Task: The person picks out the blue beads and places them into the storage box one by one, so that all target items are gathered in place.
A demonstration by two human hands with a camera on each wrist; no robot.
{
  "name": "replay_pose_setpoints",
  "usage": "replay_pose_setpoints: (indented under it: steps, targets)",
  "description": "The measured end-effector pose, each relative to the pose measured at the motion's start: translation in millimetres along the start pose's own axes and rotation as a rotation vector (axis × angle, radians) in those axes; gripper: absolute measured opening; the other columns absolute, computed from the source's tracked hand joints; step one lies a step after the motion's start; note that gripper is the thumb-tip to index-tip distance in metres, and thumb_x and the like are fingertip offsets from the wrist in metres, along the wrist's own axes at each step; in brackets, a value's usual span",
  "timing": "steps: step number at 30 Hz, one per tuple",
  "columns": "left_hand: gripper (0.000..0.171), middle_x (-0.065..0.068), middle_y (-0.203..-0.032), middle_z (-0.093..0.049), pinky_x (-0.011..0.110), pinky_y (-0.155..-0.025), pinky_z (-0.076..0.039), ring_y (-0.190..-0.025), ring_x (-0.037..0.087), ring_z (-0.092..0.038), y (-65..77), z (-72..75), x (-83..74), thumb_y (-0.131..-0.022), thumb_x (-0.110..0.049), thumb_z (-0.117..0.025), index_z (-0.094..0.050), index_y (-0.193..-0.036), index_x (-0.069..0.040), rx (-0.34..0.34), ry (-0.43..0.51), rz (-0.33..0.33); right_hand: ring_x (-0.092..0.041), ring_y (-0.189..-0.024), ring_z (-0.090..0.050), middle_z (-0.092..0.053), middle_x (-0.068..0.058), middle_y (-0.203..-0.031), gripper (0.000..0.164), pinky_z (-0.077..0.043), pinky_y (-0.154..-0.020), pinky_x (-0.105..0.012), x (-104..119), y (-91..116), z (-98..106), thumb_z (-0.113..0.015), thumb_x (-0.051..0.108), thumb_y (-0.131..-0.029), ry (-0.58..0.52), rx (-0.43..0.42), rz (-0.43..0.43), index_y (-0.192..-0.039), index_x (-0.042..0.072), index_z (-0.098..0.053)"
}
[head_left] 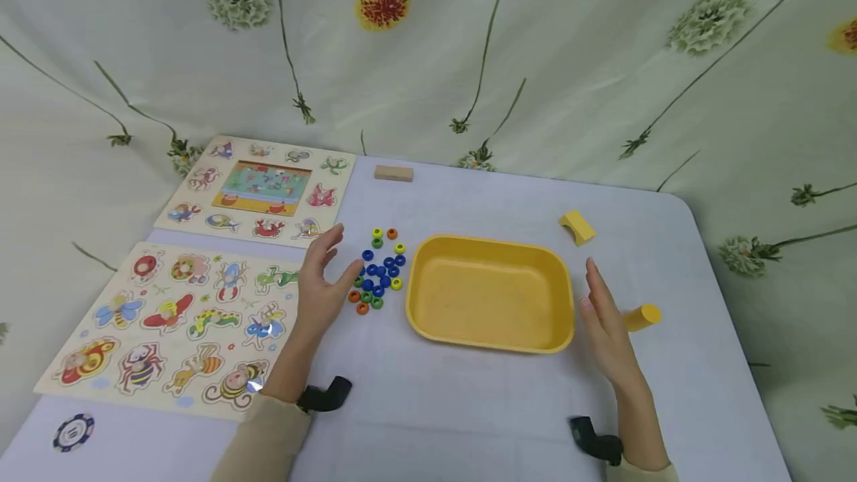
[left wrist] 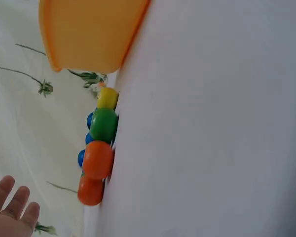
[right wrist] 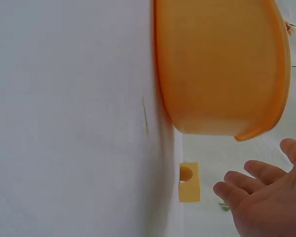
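Note:
A yellow tray [head_left: 489, 339] with nothing in it lies in the middle of the table, between the two hands. The left hand [head_left: 324, 285] is raised with its fingers spread, beside a cluster of blue, green, yellow and orange beads [head_left: 380, 271]; it holds nothing. To the right of the tray, the right hand [head_left: 608, 329] hovers with straight fingers and an empty palm. A yellow cylinder block [head_left: 643, 317] stands just beyond that hand. Farther back is a yellow arch block [head_left: 577, 227], also visible in the right wrist view.
Two picture puzzle boards, one with sea animals [head_left: 268, 229] and one with insects [head_left: 170, 396], cover the table's left side. A poker chip [head_left: 74, 433] lies at the front left corner. Near the back edge is a plain wooden block [head_left: 393, 173]. Flowered cloth [head_left: 535, 36] hangs behind.

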State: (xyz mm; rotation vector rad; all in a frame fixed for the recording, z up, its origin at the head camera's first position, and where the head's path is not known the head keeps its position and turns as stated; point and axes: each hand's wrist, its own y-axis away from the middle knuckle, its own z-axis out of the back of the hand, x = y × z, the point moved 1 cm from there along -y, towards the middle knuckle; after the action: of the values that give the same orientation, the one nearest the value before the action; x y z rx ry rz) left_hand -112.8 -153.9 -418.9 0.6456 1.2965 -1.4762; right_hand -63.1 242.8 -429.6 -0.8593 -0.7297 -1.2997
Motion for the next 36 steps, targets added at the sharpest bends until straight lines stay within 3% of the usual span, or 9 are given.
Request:
replay_pose_setpoints:
  steps: [4,8,13,18,23,30,36]
  targets:
    - [0.05,0.012,-0.13,-0.044,0.048,-0.1,-0.031,-0.121,0.027,-0.04,4.4,-6.2,10.9,-0.081,-0.005,-0.062,-0.044,-0.128,-0.005,0.025,0.035,0.124,-0.022,-0.135,-0.018,-0.014,0.005,-0.148,0.051,-0.021,-0.099,-0.005,0.7,0.8,-7.3,-0.033,0.014,-0.096,-0.129,0.025,-0.011,-0.142,0.026,-0.015]
    - [0.05,0.01,-0.13,-0.045,0.042,-0.101,-0.033,-0.12,0.022,-0.042,7.3,-10.0,38.7,-0.082,-0.015,-0.063,-0.044,-0.128,-0.008,0.03,-0.003,0.208,-0.028,-0.134,-0.018,-0.015,-0.002,-0.148,0.049,-0.023,-0.1,-0.009,3.6,1.6,-9.9,-0.029,0.013,-0.097,-0.194,0.038,-0.029,-0.142,0.025,-0.014]
    - [0.049,0.003,-0.127,-0.047,0.033,-0.099,-0.036,-0.117,0.015,-0.045,10.9,-13.6,61.0,-0.083,-0.024,-0.061,-0.045,-0.127,-0.012,0.021,-0.094,0.243,-0.028,-0.134,-0.015,-0.015,-0.013,-0.147,0.048,-0.021,-0.098,-0.005,0.4,2.7,-13.1,-0.022,0.011,-0.097,-0.216,0.058,-0.051,-0.143,0.018,-0.01]
    - [0.043,-0.001,-0.122,-0.05,0.029,-0.097,-0.038,-0.114,0.011,-0.046,11.7,-14.8,64.6,-0.083,-0.023,-0.061,-0.049,-0.123,-0.012,0.01,-0.182,0.249,-0.015,-0.135,-0.016,-0.018,-0.006,-0.148,0.046,-0.017,-0.096,-0.002,-18.1,2.4,-18.6,-0.023,0.019,-0.098,-0.218,0.048,-0.089,-0.142,0.026,-0.014]
    - [0.035,0.001,-0.122,-0.05,0.033,-0.098,-0.037,-0.116,0.015,-0.045,11.0,-14.5,63.9,-0.083,-0.02,-0.061,-0.055,-0.117,-0.01,0.02,-0.263,0.255,-0.007,-0.134,-0.017,-0.018,0.001,-0.148,0.044,-0.018,-0.097,-0.003,-32.2,2.4,-22.8,-0.024,0.025,-0.098,-0.234,0.034,-0.08,-0.141,0.029,-0.018]
    - [0.028,0.003,-0.121,-0.05,0.04,-0.101,-0.032,-0.119,0.021,-0.042,8.6,-17.0,62.7,-0.083,-0.02,-0.061,-0.061,-0.107,-0.007,0.034,-0.338,0.27,-0.002,-0.133,-0.016,-0.02,0.006,-0.147,0.044,-0.017,-0.097,-0.003,-34.0,2.4,-23.9,-0.028,0.029,-0.097,-0.225,0.023,-0.101,-0.14,0.03,-0.021]
    - [0.022,0.003,-0.118,-0.052,0.039,-0.101,-0.032,-0.116,0.021,-0.044,4.3,-20.4,61.0,-0.079,-0.016,-0.065,-0.065,-0.097,-0.004,-0.007,-0.359,0.288,-0.001,-0.132,-0.016,-0.02,0.009,-0.146,0.044,-0.017,-0.097,-0.002,-31.0,-0.7,-23.5,-0.03,0.031,-0.097,-0.239,0.016,-0.122,-0.14,0.03,-0.021]
